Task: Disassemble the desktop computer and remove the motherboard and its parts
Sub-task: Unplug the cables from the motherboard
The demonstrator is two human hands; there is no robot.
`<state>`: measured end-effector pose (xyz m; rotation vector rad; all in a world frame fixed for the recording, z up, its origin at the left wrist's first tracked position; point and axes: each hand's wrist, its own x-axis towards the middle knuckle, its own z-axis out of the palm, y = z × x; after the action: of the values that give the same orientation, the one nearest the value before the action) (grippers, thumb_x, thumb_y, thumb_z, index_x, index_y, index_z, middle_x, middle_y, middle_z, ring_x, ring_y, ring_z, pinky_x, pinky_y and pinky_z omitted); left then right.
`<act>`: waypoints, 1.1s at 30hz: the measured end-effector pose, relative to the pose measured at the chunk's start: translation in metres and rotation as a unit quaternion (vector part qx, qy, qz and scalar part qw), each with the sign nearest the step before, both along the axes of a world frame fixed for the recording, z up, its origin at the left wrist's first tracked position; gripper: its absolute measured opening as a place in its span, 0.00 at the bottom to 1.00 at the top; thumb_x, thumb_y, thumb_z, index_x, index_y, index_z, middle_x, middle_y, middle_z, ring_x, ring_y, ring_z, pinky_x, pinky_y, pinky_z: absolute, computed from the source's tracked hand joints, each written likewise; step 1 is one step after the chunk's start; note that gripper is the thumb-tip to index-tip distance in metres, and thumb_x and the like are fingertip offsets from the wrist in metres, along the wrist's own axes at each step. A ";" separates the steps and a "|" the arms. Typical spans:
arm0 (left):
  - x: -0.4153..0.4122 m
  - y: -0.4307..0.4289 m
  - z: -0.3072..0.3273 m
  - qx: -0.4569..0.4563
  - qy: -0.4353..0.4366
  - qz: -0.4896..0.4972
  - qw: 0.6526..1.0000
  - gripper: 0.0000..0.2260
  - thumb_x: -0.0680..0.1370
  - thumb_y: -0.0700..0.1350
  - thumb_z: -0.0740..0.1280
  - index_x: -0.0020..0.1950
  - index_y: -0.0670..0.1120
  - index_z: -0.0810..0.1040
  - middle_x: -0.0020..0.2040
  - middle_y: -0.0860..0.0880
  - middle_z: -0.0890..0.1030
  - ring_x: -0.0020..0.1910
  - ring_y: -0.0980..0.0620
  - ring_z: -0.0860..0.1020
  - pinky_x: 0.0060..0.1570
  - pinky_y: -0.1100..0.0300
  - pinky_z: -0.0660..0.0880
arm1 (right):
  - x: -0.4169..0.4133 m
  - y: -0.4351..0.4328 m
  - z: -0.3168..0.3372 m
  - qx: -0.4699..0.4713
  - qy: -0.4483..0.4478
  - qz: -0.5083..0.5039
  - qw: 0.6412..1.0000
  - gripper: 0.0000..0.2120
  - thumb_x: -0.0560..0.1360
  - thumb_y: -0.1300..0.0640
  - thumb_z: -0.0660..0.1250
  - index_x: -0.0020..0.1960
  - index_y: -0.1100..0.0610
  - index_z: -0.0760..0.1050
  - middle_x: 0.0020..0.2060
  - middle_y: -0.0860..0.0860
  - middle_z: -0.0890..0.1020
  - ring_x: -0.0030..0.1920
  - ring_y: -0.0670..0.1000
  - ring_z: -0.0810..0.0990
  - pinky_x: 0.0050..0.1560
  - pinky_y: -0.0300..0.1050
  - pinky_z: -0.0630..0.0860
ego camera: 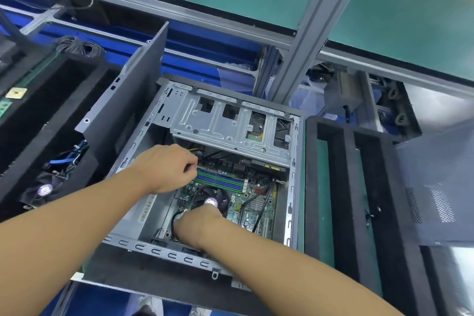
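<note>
Bright even light, soft blur, edges bowed

motherboard inside computer case, drive cage behind it, side panel left

1 open case, with 1 motherboard, 1 fan and 1 drive cage. 2 hands inside: left hand, right hand. 2 loose panels: grey panel, perforated panel. 2 foam trays: left tray, right tray.

Matt grey sheet-metal computer case, dull stamped-steel drive cage, perforated metal side panel, green matt mat
</note>
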<state>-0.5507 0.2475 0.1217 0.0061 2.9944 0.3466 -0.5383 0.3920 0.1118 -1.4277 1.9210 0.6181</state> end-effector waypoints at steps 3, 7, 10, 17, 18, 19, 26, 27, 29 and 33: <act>-0.001 -0.001 0.000 -0.001 0.005 -0.012 1.000 0.13 0.75 0.54 0.54 0.35 0.51 0.70 0.33 0.53 0.76 0.31 0.55 0.74 0.31 0.58 0.73 | -0.002 0.004 0.000 -0.032 0.001 0.022 0.999 0.15 0.81 0.64 0.56 0.65 0.58 0.74 0.60 0.53 0.80 0.59 0.59 0.77 0.47 0.58 0.67; 0.000 -0.001 0.002 0.002 0.003 -0.050 0.999 0.11 0.74 0.58 0.57 0.36 0.54 0.71 0.34 0.56 0.76 0.32 0.57 0.74 0.32 0.62 0.70 | 0.000 0.005 0.000 -0.035 0.005 0.028 0.999 0.14 0.81 0.64 0.56 0.63 0.59 0.76 0.58 0.53 0.80 0.58 0.59 0.77 0.50 0.62 0.68; -0.001 -0.001 0.002 0.003 0.000 -0.048 0.999 0.13 0.73 0.59 0.56 0.35 0.54 0.71 0.34 0.56 0.76 0.32 0.57 0.74 0.32 0.62 0.69 | -0.001 0.007 0.002 -0.038 0.003 0.014 0.999 0.14 0.81 0.64 0.56 0.61 0.59 0.76 0.57 0.53 0.81 0.56 0.60 0.78 0.57 0.67 0.67; 0.000 -0.001 0.003 0.012 -0.005 -0.030 0.999 0.14 0.73 0.60 0.57 0.34 0.53 0.71 0.31 0.55 0.76 0.29 0.56 0.74 0.31 0.61 0.70 | 0.000 0.010 0.004 -0.066 0.010 0.015 0.998 0.13 0.80 0.65 0.57 0.61 0.59 0.75 0.59 0.55 0.80 0.56 0.61 0.79 0.51 0.62 0.67; 0.000 -0.001 0.004 0.012 -0.007 -0.027 1.000 0.14 0.73 0.60 0.57 0.34 0.53 0.72 0.31 0.55 0.76 0.29 0.56 0.74 0.32 0.60 0.71 | 0.000 0.010 0.005 -0.069 0.009 0.019 0.997 0.14 0.80 0.66 0.57 0.61 0.59 0.75 0.59 0.55 0.80 0.57 0.61 0.79 0.50 0.61 0.67; 0.001 0.000 0.005 0.012 -0.009 -0.024 1.000 0.14 0.73 0.59 0.57 0.34 0.53 0.72 0.31 0.55 0.77 0.29 0.56 0.74 0.32 0.59 0.72 | 0.000 0.010 0.006 -0.069 0.006 0.021 0.997 0.13 0.80 0.66 0.57 0.60 0.59 0.76 0.59 0.55 0.80 0.57 0.61 0.79 0.49 0.60 0.67; 0.000 0.000 0.005 0.033 -0.027 -0.018 0.999 0.13 0.73 0.58 0.59 0.32 0.53 0.70 0.31 0.54 0.76 0.31 0.55 0.74 0.31 0.60 0.66 | -0.014 0.030 0.013 -0.090 0.010 0.062 0.994 0.13 0.79 0.66 0.57 0.59 0.61 0.77 0.54 0.58 0.81 0.51 0.62 0.81 0.39 0.52 0.72; 0.000 0.000 0.005 0.032 -0.028 -0.020 0.999 0.13 0.73 0.58 0.59 0.32 0.53 0.70 0.31 0.54 0.76 0.31 0.55 0.74 0.31 0.60 0.66 | -0.014 0.035 0.013 -0.103 0.010 0.057 0.993 0.13 0.80 0.66 0.57 0.58 0.60 0.77 0.52 0.59 0.82 0.50 0.61 0.81 0.37 0.52 0.71; 0.000 0.000 0.004 0.029 -0.021 -0.016 0.999 0.13 0.73 0.58 0.58 0.32 0.52 0.71 0.31 0.53 0.76 0.31 0.55 0.74 0.32 0.59 0.68 | -0.014 0.042 0.012 -0.125 -0.005 0.043 0.991 0.12 0.80 0.65 0.56 0.58 0.58 0.77 0.50 0.58 0.82 0.48 0.61 0.81 0.38 0.50 0.71; 0.000 0.001 0.004 0.034 -0.018 -0.007 0.999 0.13 0.72 0.58 0.57 0.32 0.52 0.70 0.31 0.53 0.76 0.31 0.52 0.75 0.32 0.59 0.70 | -0.018 0.047 0.009 -0.150 -0.048 0.023 0.987 0.11 0.79 0.65 0.59 0.58 0.56 0.74 0.48 0.58 0.81 0.47 0.60 0.80 0.40 0.50 0.73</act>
<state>-0.5504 0.2482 0.1256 0.0269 2.9445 0.4421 -0.5562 0.4387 0.1212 -1.6588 1.9702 0.2808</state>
